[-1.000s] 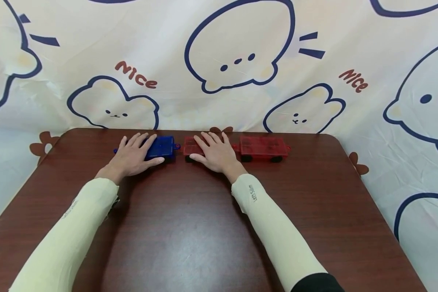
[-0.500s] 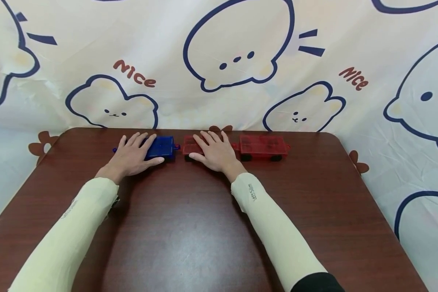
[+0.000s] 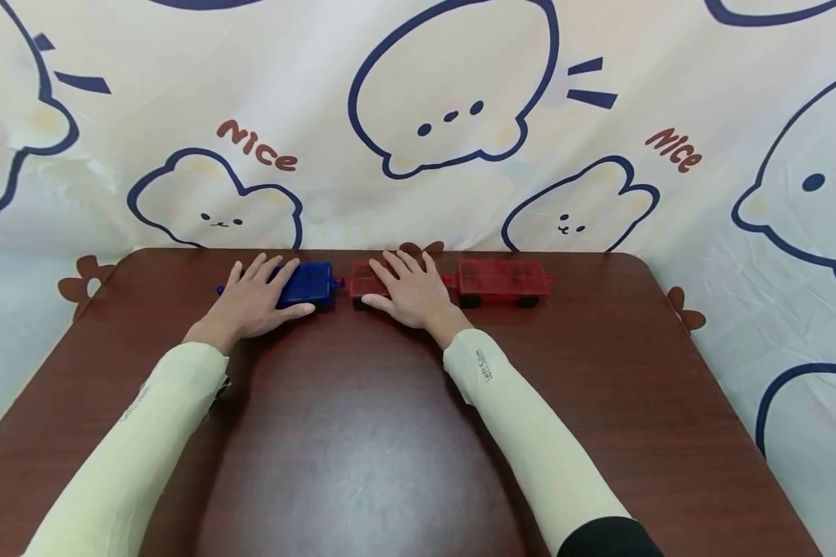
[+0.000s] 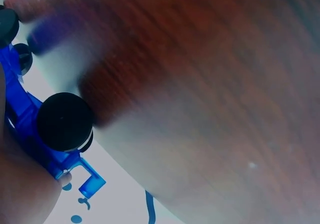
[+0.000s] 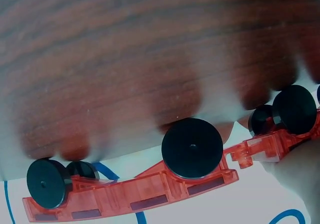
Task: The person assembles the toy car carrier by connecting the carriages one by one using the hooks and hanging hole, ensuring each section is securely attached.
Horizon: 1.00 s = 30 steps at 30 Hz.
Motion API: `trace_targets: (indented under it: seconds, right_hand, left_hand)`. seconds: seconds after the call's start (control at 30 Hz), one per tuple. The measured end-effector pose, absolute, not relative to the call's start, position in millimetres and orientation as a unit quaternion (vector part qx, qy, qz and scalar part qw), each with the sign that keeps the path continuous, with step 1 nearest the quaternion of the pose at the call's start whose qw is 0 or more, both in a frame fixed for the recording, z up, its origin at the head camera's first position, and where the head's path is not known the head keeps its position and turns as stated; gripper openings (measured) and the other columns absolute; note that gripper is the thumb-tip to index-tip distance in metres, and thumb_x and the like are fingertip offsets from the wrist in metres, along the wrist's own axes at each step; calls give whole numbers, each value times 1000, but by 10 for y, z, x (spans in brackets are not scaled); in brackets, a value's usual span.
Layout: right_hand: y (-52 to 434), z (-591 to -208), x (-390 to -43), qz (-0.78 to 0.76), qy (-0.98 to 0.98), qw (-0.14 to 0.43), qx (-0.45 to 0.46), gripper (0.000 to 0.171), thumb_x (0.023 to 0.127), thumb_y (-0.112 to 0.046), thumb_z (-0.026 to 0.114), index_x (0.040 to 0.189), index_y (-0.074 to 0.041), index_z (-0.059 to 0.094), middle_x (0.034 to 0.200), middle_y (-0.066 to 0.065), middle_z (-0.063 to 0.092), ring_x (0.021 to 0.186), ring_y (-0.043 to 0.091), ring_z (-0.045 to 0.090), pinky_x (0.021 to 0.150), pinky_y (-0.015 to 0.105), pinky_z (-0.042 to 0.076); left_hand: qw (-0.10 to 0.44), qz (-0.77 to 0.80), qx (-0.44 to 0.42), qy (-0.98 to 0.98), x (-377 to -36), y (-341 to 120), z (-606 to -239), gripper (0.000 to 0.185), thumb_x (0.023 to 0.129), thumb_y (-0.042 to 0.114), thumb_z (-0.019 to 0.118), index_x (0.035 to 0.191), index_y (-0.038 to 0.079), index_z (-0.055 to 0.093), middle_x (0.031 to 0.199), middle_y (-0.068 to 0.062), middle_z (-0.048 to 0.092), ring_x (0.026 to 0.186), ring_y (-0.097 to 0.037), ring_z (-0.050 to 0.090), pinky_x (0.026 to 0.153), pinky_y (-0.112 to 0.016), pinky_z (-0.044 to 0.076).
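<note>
My left hand (image 3: 254,300) covers the left half of the blue car (image 3: 310,283), so I can't see its wheels from the head view. My right hand (image 3: 409,292) hides most of the near red car (image 3: 364,280). In the left wrist view the blue car is cut off by the edge, and the table (image 4: 210,84) is blurred.

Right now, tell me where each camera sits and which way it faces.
Head: above, looking down the table; both hands, sleeves.
Left wrist: under the left hand, low, at the blue car; a fingertip.
Right wrist: under the right hand, low, at the red cars; a finger edge.
Shared: cars, tabletop.
</note>
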State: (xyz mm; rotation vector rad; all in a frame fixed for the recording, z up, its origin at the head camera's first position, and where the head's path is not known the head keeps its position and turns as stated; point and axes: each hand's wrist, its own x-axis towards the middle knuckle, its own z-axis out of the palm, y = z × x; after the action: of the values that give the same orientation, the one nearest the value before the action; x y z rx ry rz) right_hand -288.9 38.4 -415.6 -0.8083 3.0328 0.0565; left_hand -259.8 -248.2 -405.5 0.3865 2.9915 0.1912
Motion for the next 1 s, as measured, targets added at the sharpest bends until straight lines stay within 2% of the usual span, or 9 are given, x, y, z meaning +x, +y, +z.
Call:
trace_targets:
  seconds: [0.37, 0.6, 0.73, 1.0]
  right_hand:
    - [405, -4085, -2893, -5, 966, 17, -257, 79, 85, -78, 15, 150, -35, 10, 158, -1, 14, 147, 21, 6, 116, 56, 3]
    - [447, -4060, -2898, -13, 969, 11, -248, 78, 84, -78, 13, 150, -35, 14, 158, -1, 18, 148, 21, 4, 117, 54, 2]
    - [498, -4043, -2904, -11, 970, -7, -244, 78, 85, -77, 12, 149, -35, 17, 156, -3, 21, 147, 21, 7, 117, 54, 4]
    - [738, -3960, -2907, -17, 970, -30, -241, 73, 88, -72, 19, 149, -31, 22, 155, 0, 25, 146, 23, 13, 117, 54, 8]
  left_hand:
    - [43, 61, 133, 988, -2609, -2413, -4041, 100, 75, 83, 35, 150, 19, 18, 154, -20, 19, 143, -42, 3, 110, -66, -1]
    - [18, 60, 147, 987, -2611, -2317, -4007, 95, 76, 82, 35, 149, 23, 23, 153, -17, 24, 143, -40, 10, 112, -64, 4]
    - [3, 60, 152, 987, -2619, -2250, -3984, 92, 77, 82, 34, 149, 24, 25, 152, -15, 27, 142, -38, 15, 112, -63, 7]
    - [-8, 61, 139, 988, -2627, -2154, -3959, 92, 77, 83, 30, 148, 25, 26, 151, -15, 28, 140, -38, 19, 112, -64, 9]
